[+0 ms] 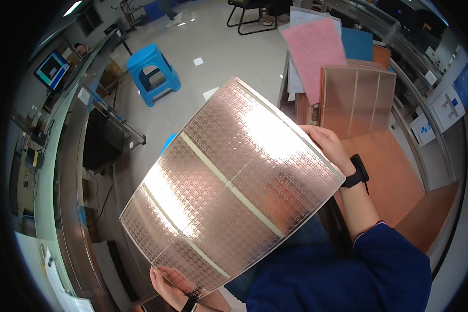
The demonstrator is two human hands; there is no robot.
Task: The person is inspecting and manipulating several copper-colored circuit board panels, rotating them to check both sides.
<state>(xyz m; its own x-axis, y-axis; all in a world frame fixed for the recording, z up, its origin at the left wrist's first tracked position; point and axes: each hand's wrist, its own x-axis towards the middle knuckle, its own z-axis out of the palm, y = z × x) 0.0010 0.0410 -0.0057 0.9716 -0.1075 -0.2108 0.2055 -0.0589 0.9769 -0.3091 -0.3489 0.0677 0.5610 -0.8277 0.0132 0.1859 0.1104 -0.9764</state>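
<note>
A large copper-coloured circuit board panel (244,177) is held up tilted in front of me, its face covered in a fine repeating pattern with pale strips across it. My right hand (327,147) grips its right edge, with some fingers hidden behind it. At the lower left corner my left hand (166,290) is closed on the edge, its fingertips partly out of sight. Bright reflections wash out parts of the surface. To the right, more copper panels (356,99) stand upright on a copper-coloured board surface (379,161).
Behind the stacked panels lean a pink sheet (314,54) and a blue sheet (357,44). A blue plastic stool (153,73) stands on the floor ahead. Along the left runs a long bench (62,156) with a monitor (52,69). A black chair (249,10) is at the far side.
</note>
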